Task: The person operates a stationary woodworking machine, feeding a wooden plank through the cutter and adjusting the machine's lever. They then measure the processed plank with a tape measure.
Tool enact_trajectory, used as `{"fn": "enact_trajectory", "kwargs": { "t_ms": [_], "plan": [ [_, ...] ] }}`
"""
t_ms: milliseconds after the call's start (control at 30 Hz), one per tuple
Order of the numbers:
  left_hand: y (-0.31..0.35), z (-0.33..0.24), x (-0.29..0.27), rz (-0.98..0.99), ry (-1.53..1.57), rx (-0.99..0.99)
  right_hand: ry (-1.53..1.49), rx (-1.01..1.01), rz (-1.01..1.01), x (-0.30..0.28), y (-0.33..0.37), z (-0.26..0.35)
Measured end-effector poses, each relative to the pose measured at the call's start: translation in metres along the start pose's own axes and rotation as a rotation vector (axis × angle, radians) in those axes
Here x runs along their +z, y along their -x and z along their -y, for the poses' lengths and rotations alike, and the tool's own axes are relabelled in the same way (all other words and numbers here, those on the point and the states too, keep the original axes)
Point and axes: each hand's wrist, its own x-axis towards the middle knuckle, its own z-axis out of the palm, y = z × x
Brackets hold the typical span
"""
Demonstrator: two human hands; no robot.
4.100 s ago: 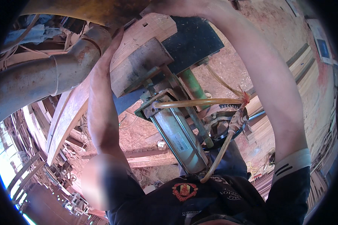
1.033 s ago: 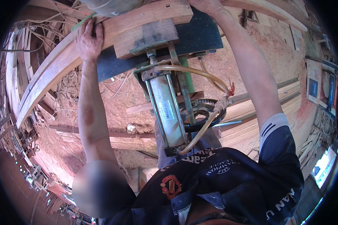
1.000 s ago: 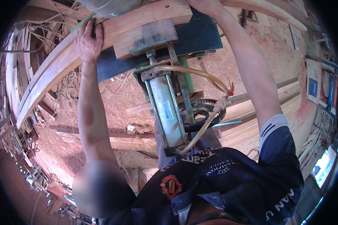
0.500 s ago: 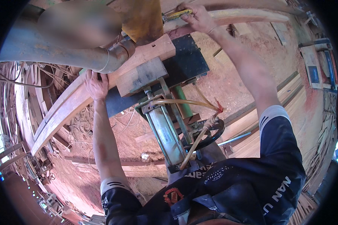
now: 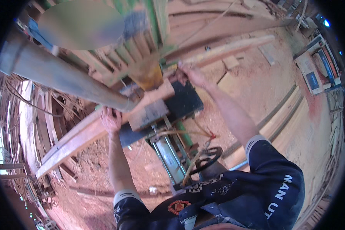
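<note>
A long curved wooden beam [image 5: 71, 151] runs from the lower left up beneath a grey pipe and past a yellow guard [image 5: 148, 74]. My left hand [image 5: 112, 120] grips the beam beside the pipe's end, fingers over its top. On the near side, a wooden block [image 5: 148, 114] at the rod end of a silver air cylinder [image 5: 168, 159] sits against the beam. My right hand [image 5: 191, 74] is closed just right of the yellow guard, above a black plate [image 5: 186, 99]. Blur hides what its fingers hold; a small yellowish patch shows near them.
The large grey pipe [image 5: 65, 74] slants in from the upper left. A black handwheel [image 5: 210, 160] and hoses sit close in front of my body. Timber [image 5: 281, 113] lies on the dusty floor at right, with another long beam [image 5: 234, 50] beyond my right hand.
My view has tilted, so the machine sits lower and more of its green frame shows. The yellow object clear in my right hand earlier is now blurred. My left hand stays on the beam.
</note>
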Motion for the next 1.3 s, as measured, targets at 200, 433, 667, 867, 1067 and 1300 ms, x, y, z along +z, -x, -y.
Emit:
{"fn": "enact_trajectory", "kwargs": {
  "t_ms": [200,433,667,867,1067,1300],
  "plan": [
    [-0.012,0.005,-0.018,0.227,0.820,-0.464,-0.554,0.085,0.477,-0.018,-0.021,-0.033],
    [-0.038,-0.156,-0.168,1.127,0.633,-0.262,-1.116,0.297,1.142,-0.010,-0.055,-0.063],
    [-0.061,-0.321,-0.022,0.352,1.524,-1.166,-1.084,0.167,0.983,0.000,-0.040,-0.064],
    [-0.061,-0.321,0.048,0.003,1.827,-1.139,-0.832,0.215,0.792,-0.006,-0.035,-0.041],
    [-0.107,-0.364,0.005,-0.129,1.409,-1.574,-1.016,0.619,0.544,-0.004,-0.007,-0.013],
    [-0.125,-0.386,-0.051,-0.006,1.338,-1.532,-1.161,0.995,0.246,0.000,0.005,0.050]
  ]
}}
